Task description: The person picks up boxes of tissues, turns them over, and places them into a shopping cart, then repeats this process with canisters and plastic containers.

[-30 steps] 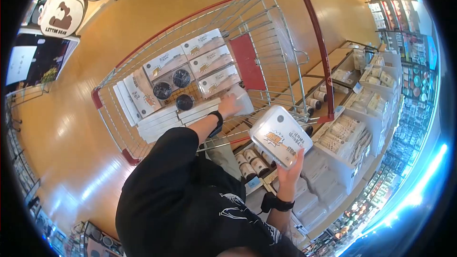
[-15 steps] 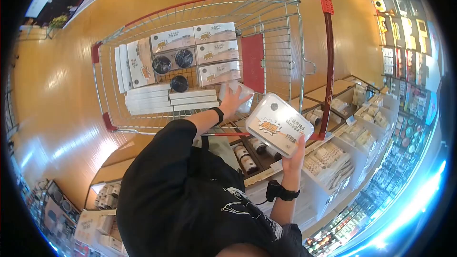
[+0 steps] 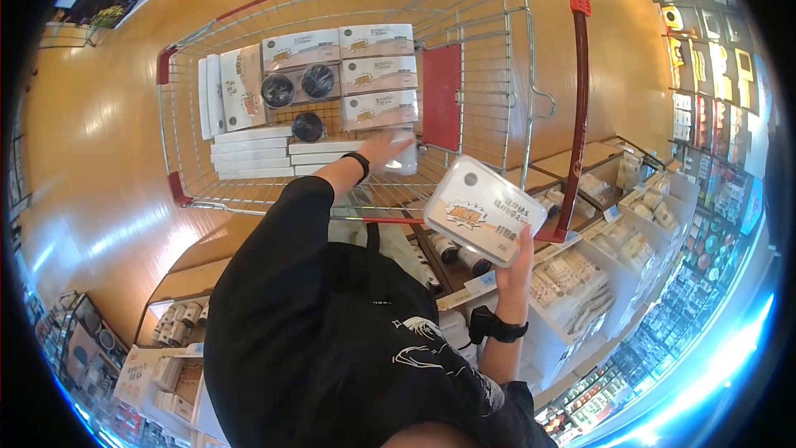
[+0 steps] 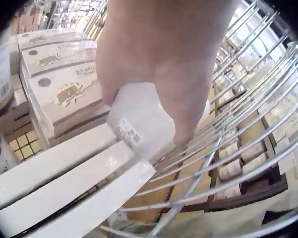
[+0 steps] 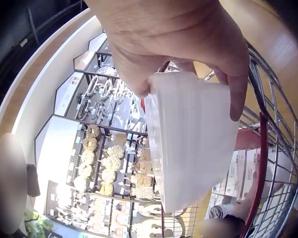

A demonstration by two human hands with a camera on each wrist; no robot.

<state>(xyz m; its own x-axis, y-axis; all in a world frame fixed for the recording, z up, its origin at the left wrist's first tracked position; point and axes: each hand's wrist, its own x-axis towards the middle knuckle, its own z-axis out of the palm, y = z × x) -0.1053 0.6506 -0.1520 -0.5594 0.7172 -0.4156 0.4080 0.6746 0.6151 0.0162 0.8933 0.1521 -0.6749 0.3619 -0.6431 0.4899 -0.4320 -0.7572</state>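
Observation:
My left hand [image 3: 383,152] is inside the shopping cart [image 3: 444,104], gripping a translucent white plastic pack [image 4: 141,111] with a barcode label. In the left wrist view the pack stands at the end of flat white boxes [image 4: 59,173], beside stacked printed cartons [image 4: 62,94]. My right hand [image 3: 516,272] holds a white lidded container pack [image 3: 485,209] with an orange burst print outside the cart, near its handle end. Thumb and fingers span the top of that pack in the right wrist view, where its ribbed white side [image 5: 193,134] shows.
Several printed cartons [image 3: 377,75] and black-topped round items [image 3: 308,126] fill the cart's front half. A red panel [image 3: 441,98] stands behind them. Display bins [image 3: 572,282] of packaged goods line the right side, under the cart's red handle [image 3: 578,116].
My left hand has shifted the translucent pack left, in beside the cartons and flat boxes. The head view has turned. My right hand keeps its container pack outside the cart.

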